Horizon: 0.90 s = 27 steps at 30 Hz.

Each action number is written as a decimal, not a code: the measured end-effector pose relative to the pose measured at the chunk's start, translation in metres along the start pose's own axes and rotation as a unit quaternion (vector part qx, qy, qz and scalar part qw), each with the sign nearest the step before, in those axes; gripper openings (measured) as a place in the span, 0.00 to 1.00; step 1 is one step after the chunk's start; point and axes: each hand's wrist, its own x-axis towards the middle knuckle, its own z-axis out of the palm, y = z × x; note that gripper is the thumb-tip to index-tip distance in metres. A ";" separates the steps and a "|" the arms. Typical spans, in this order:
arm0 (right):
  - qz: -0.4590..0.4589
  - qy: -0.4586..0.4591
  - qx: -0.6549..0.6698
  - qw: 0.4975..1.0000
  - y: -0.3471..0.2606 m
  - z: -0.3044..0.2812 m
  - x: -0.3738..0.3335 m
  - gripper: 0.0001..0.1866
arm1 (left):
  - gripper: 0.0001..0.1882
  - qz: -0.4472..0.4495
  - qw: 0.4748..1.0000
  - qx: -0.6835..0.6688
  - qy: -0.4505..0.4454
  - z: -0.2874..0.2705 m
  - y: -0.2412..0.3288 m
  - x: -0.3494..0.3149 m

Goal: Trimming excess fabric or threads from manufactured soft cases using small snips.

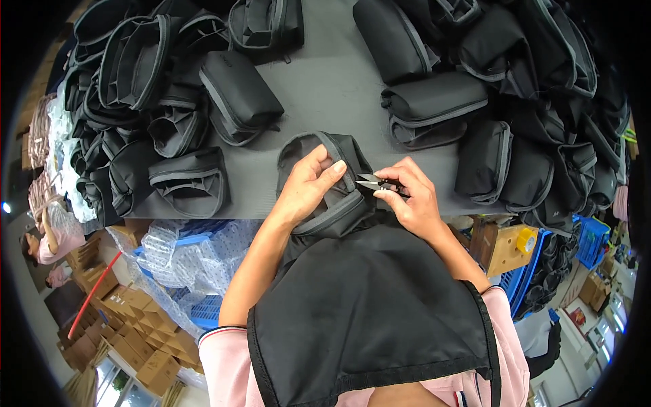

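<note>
A black zippered pouch [330, 220] with grey edging lies unzipped at the near edge of the table, its inside partly showing. My left hand [306, 186] grips the pouch's upper rim, thumb on top and fingers curled into the fabric. In my right hand [415, 197] are small thread snips [377, 182], with silver blades parted and pointing left at the pouch's edging. The blade tips are close to the edging; whether they touch it, I cannot tell. A loose thread there is too small to make out.
Black pouches [244, 91] are heaped on the left of the grey table [319, 81], and more pouches [434, 102] on the right. Below the left edge stands a blue crate [203, 308] with bubble wrap [173, 254]. Yellow tape [525, 240] sits on a wooden box [500, 252] at right.
</note>
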 end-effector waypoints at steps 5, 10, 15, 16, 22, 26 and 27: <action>-0.055 -0.022 -0.058 0.997 0.000 -0.004 0.003 0.13 | 0.16 0.022 0.999 -0.008 0.028 0.005 0.002 0.002; -0.082 -0.016 -0.047 0.995 0.005 -0.001 0.005 0.13 | 0.16 0.017 0.999 -0.014 0.030 0.001 0.000 0.001; -0.046 -0.009 0.013 0.999 0.002 0.005 0.003 0.12 | 0.16 0.017 0.999 -0.035 0.023 0.002 0.001 0.000; -0.046 -0.008 0.009 0.999 0.001 0.006 0.003 0.12 | 0.16 0.020 0.999 -0.045 0.024 0.003 0.002 -0.001; -0.094 0.013 -0.016 0.995 0.005 0.004 0.002 0.13 | 0.14 0.024 0.998 -0.049 0.030 0.000 0.001 -0.005; -0.017 0.018 0.056 0.998 -0.002 -0.001 -0.004 0.14 | 0.13 0.026 0.994 -0.091 0.047 -0.001 0.003 -0.009; -0.017 0.017 0.058 0.998 -0.003 -0.001 -0.004 0.14 | 0.13 0.026 0.994 -0.091 0.048 -0.001 0.003 -0.010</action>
